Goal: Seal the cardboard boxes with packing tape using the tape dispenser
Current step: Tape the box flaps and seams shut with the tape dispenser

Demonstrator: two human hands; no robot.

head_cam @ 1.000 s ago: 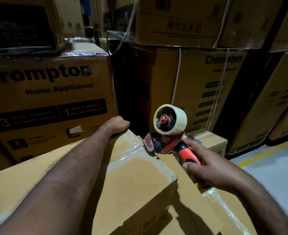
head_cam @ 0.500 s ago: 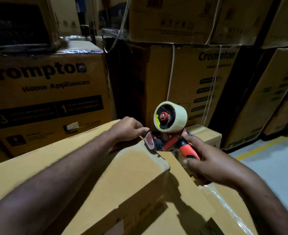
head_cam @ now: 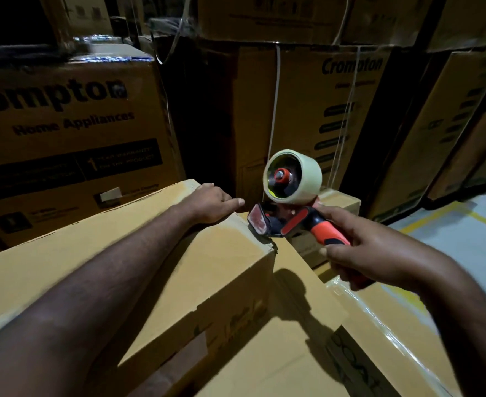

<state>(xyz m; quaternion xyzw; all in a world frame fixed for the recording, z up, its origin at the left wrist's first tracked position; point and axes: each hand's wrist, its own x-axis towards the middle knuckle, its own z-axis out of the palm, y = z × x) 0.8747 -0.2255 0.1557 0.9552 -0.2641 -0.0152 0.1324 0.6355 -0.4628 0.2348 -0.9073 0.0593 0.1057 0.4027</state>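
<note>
Right hand (head_cam: 379,253): grips tape dispenser (head_cam: 291,210).
Left hand (head_cam: 210,204): fingers flat on cardboard box (head_cam: 207,276).
Risk: if we tilt, tape may wrinkle at the centre-frame corner.

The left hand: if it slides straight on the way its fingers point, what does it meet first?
The left hand would probably meet the tape dispenser first, at its red front plate; the right hand holds it. Depth is unclear.

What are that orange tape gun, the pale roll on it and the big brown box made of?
The orange-and-black tape dispenser seems moulded plastic, smooth with a slight sheen; its black grip parts may be rubber. The pale tape roll looks like glossy translucent plastic film. The brown box is likely matte corrugated cardboard, judging by its crumpled corner.
</note>
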